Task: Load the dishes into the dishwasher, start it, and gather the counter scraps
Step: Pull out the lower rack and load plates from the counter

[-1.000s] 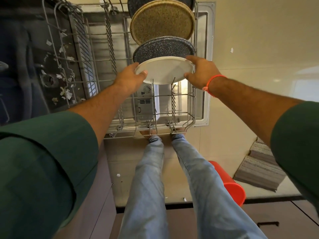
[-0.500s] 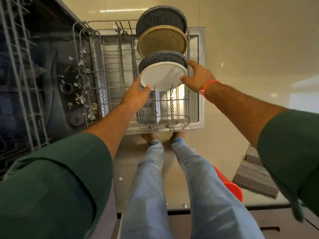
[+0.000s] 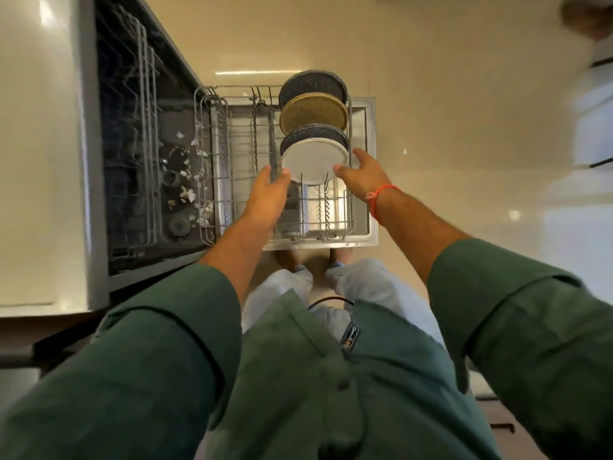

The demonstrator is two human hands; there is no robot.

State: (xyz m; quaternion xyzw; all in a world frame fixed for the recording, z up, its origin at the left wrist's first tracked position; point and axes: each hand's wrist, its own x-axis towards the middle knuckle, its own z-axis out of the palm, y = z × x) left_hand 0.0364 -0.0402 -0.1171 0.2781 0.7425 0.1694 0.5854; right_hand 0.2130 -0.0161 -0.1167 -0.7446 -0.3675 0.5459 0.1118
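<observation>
White plate [image 3: 315, 160] now stands racked; both hands loosened.

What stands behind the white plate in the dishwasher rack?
Behind the white plate stand a dark speckled plate, a tan plate and another dark plate. Each covers the lower part of the next.

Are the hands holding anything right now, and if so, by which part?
The white plate, standing in the lower rack. The left hand touches its left rim and the right hand its right rim. No firm grip shows.
</observation>
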